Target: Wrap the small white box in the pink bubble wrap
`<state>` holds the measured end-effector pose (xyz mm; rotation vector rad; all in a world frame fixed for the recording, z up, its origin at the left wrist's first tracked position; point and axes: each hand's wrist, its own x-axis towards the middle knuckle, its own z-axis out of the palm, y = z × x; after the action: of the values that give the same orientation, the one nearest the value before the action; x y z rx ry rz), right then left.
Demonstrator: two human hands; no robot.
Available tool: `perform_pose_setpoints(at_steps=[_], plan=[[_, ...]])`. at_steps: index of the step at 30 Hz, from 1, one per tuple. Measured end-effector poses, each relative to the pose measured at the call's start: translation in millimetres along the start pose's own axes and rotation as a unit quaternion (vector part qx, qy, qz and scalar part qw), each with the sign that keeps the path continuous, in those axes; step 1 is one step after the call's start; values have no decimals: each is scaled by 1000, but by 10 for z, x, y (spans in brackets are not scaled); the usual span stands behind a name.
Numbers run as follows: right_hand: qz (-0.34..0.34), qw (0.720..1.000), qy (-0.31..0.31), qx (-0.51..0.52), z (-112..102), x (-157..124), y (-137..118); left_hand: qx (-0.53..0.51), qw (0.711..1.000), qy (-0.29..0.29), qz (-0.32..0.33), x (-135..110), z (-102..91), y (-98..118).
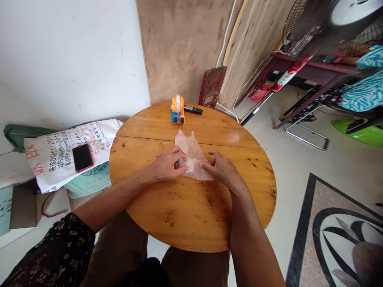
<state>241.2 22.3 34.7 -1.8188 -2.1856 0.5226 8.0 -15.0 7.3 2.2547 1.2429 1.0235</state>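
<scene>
A sheet of translucent whitish bubble wrap point(194, 148) lies on the round wooden table point(185, 215). Its near part is folded over something small and pale, which I cannot make out. My left hand point(169, 163) is at the left edge of the wrap, thumb and curled fingers closed on the fold. From the right, my right hand point(220, 167) holds the other side of the fold, its thumb laid on the wrap and its fingers bent. Beyond the wrap stands an orange and blue tape dispenser point(177, 109) with a roll of tape.
A black remote-like object point(193, 109) lies beside the dispenser. On the left, a phone point(83, 157) rests on a printed white sack point(60, 159). A wooden chair back point(212, 85) is behind the table. To the right are a standing fan point(289, 75) and a seated person point(363, 89).
</scene>
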Motion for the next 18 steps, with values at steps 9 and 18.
perform_pose_setpoints(at_steps=[9,18], plan=[[-73,990,27,115,87,28,-53,-1,1000,8,11,2,0,4],[-88,938,19,335,216,5,-190,16,1000,-7,-2,11,-2,7]])
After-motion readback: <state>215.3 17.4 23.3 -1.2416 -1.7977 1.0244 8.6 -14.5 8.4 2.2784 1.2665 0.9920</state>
